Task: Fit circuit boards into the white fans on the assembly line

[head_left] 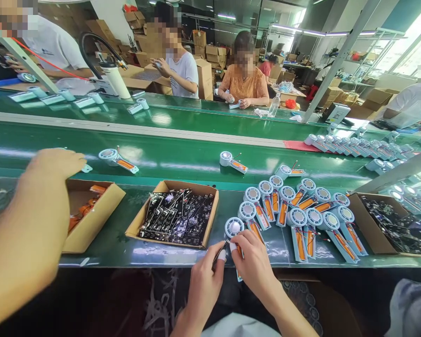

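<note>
My left hand [205,278] pinches a narrow black circuit board [217,254] near the bench's front edge. Close against it, the fingertips of my right hand [254,262] are pressed together at the board's upper end; what they grip is too small to make out. White covers sit on some fingertips. Just beyond and partly under my right hand lies a light-blue handheld fan body [234,226], its round head facing up and its handle mostly hidden. Several similar fan bodies [297,217] with orange batteries in open handles lie to the right.
A cardboard box [213,220] of black circuit boards stands left of the fans, another box [368,224] at right. A co-worker's arm [31,210] reaches over a box [105,220] with orange batteries. Behind runs a green conveyor belt [182,164] carrying fan bodies; people sit across it.
</note>
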`<act>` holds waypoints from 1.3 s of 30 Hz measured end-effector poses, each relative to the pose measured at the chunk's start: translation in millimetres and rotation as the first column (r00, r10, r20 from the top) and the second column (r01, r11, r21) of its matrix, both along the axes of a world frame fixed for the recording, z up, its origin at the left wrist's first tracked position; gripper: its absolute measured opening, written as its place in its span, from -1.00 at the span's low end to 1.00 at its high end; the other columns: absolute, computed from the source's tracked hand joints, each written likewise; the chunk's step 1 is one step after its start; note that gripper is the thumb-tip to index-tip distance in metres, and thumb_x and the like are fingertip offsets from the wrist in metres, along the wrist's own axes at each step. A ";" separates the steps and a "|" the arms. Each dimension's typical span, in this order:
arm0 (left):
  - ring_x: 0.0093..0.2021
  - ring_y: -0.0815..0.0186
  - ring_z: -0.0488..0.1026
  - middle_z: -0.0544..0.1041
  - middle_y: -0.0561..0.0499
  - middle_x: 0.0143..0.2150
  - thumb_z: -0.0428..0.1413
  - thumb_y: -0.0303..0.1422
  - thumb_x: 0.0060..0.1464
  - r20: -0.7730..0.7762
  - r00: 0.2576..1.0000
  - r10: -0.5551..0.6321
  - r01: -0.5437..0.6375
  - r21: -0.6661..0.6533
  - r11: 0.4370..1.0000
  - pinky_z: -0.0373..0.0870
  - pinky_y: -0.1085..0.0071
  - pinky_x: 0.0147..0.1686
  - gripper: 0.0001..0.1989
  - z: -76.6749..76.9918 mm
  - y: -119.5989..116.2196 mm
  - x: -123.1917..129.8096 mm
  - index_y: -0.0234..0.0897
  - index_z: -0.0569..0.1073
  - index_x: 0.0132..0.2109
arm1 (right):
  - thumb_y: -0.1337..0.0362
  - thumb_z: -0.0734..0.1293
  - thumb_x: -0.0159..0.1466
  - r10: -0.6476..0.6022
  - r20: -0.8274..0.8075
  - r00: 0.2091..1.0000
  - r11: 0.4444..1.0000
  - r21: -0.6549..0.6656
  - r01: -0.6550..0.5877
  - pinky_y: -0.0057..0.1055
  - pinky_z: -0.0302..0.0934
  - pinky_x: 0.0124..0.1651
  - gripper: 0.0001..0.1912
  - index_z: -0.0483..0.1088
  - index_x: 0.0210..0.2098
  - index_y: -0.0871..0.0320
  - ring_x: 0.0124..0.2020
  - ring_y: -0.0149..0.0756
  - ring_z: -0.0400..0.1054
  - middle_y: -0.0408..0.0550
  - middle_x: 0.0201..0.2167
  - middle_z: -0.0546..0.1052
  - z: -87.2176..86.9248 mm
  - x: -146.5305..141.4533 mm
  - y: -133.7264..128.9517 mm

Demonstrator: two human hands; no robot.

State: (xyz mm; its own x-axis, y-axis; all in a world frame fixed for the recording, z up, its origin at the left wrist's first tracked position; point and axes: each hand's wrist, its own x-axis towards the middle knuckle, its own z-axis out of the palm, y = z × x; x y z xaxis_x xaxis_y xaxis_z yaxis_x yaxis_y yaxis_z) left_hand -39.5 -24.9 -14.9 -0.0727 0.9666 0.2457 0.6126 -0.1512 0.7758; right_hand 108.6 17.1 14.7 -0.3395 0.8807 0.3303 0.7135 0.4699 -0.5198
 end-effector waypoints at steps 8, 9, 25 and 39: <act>-0.05 0.19 0.65 0.67 -0.13 -0.02 -0.07 -0.54 0.23 -0.103 0.993 -0.054 0.075 0.207 0.976 0.59 0.35 -0.03 -0.62 -3.5 0.3 -2.8 -0.28 0.54 0.06 | 0.53 0.20 0.28 0.042 0.011 0.999 0.999 -0.021 -0.042 -0.27 0.31 -0.20 -0.75 0.41 -0.22 0.11 -0.25 -0.15 0.37 0.00 -0.26 0.49 -3.1 1.1 1.4; -0.06 0.20 0.65 0.67 -0.12 -0.03 -0.06 -0.55 0.23 -0.088 0.993 -0.082 0.098 0.197 0.976 0.59 0.37 -0.04 -0.62 -1.4 2.0 -5.8 -0.28 0.55 0.05 | 0.54 0.19 0.28 0.061 -0.027 0.998 0.997 -0.046 -0.062 -0.27 0.32 -0.19 -0.74 0.42 -0.19 0.12 -0.24 -0.16 0.38 0.00 -0.26 0.49 -4.2 2.9 2.8; -0.12 0.21 0.67 0.69 -0.06 -0.05 0.05 -0.48 0.20 0.140 0.960 -0.243 0.247 -0.011 0.969 0.57 0.38 -0.03 -0.67 19.1 13.4 -27.3 -0.15 0.63 0.00 | 0.44 0.29 0.34 0.102 -0.379 0.920 0.926 -0.302 -0.228 -0.36 0.32 -0.12 -0.77 0.59 -0.18 0.11 -0.19 -0.24 0.46 -0.02 -0.25 0.55 5.3 11.6 14.3; -0.18 0.21 0.67 0.69 -0.06 -0.07 0.04 -0.42 0.21 0.192 0.957 -0.216 0.239 -0.110 0.965 0.58 0.32 -0.05 -0.70 23.5 17.1 -30.3 -0.18 0.63 -0.04 | 0.53 0.26 0.30 0.208 -0.272 0.939 0.931 -0.240 -0.276 -0.33 0.34 -0.06 -0.71 0.54 -0.10 0.13 -0.13 -0.21 0.45 0.02 -0.19 0.53 0.5 15.0 15.3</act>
State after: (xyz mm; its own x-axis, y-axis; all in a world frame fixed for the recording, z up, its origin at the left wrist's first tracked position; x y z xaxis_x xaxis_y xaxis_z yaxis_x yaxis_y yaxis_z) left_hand -69.7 -7.8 8.6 0.1220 0.9853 0.1196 0.4248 -0.1608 0.8909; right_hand 123.6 32.4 15.2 -0.4947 0.8483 0.1888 0.4349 0.4298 -0.7913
